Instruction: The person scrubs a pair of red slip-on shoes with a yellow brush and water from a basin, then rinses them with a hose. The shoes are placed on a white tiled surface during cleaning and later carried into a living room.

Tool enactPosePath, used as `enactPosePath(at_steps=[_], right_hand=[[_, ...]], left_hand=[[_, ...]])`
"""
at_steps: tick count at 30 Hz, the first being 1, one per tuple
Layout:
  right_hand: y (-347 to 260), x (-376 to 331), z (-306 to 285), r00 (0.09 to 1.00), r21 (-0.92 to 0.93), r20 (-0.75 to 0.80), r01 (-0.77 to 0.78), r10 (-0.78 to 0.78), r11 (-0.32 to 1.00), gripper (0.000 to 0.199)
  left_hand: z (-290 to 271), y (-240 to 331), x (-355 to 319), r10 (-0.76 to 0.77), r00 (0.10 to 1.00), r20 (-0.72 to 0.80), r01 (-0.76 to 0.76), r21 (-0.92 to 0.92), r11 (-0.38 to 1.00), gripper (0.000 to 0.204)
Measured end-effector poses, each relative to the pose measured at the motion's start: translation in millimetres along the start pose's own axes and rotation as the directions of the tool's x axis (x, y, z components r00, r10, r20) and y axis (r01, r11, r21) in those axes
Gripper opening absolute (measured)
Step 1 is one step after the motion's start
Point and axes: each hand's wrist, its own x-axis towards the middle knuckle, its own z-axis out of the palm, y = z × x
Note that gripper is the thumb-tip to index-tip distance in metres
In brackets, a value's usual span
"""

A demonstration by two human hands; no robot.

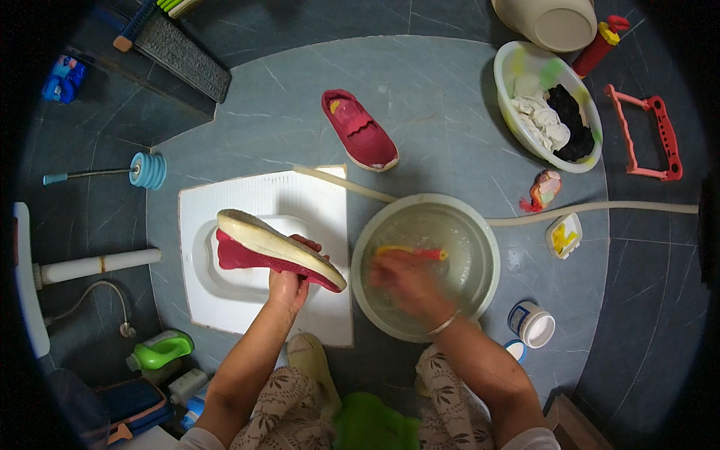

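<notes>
My left hand (pixel 287 289) is closed around a red slip-on shoe (pixel 255 256) from below, over the squat toilet (pixel 262 175). The shoe is tilted on its side, its pale sole (pixel 274 238) turned upward. Above the round basin of water (pixel 491 289) my right hand (pixel 405 281) is smeared by motion, and its fingers cannot be made out. Right beside those fingers is a red and yellow stick-like thing (pixel 429 253), perhaps a brush handle; whether I grip it is unclear. The matching red shoe (pixel 360 131) lies on the floor farther off, opening up.
A pale hose (pixel 577 215) runs across the floor past the basin. At right stand a tub of clothes (pixel 504 112), a small dish (pixel 564 236) and an opened white jar (pixel 532 324). A green bottle (pixel 163 350) lies at lower left, near a wall pipe (pixel 101 266).
</notes>
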Motion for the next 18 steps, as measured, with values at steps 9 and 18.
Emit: enactPosePath(at_steps=[9, 18], right_hand=[[9, 2, -19, 0.950, -0.900, -0.052, 0.089, -0.308, 0.427, 0.024], [23, 24, -50, 0.971, -0.684, -0.130, 0.059, -0.201, 0.727, 0.019]], left_hand=[[-11, 12, 2, 0.016, 0.953, -0.301, -0.080, -0.203, 0.976, 0.043], [-9, 16, -8, -0.018, 0.957, -0.291, -0.013, -0.104, 0.995, 0.036]])
